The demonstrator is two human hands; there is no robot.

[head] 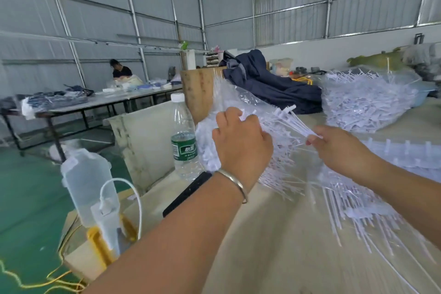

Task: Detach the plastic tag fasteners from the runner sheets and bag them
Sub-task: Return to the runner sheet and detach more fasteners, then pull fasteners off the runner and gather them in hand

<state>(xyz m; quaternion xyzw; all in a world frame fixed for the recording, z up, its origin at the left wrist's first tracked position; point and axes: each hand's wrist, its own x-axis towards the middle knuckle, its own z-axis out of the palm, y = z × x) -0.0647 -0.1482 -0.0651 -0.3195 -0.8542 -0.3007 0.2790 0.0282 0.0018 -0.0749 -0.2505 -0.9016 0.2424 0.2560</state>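
Note:
My left hand (pixel 241 141) grips the rim of a clear plastic bag (pixel 229 100) stuffed with white tag fasteners, raised above the wooden table (pixel 274 234). My right hand (pixel 338 148) pinches a bunch of white fasteners (pixel 296 124) by one end, their other ends reaching toward the bag's mouth. White runner sheets (pixel 353 212) lie spread on the table under my right forearm. More white runner strips (pixel 410 153) lie beyond my right hand.
A water bottle (pixel 183 141) and a black phone (pixel 188 193) sit by my left wrist. A large bag of fasteners (pixel 367 105) and dark cloth (pixel 269 83) lie behind. A translucent device (pixel 93 196) stands at the table's left corner. A person works at a far table (pixel 114 100).

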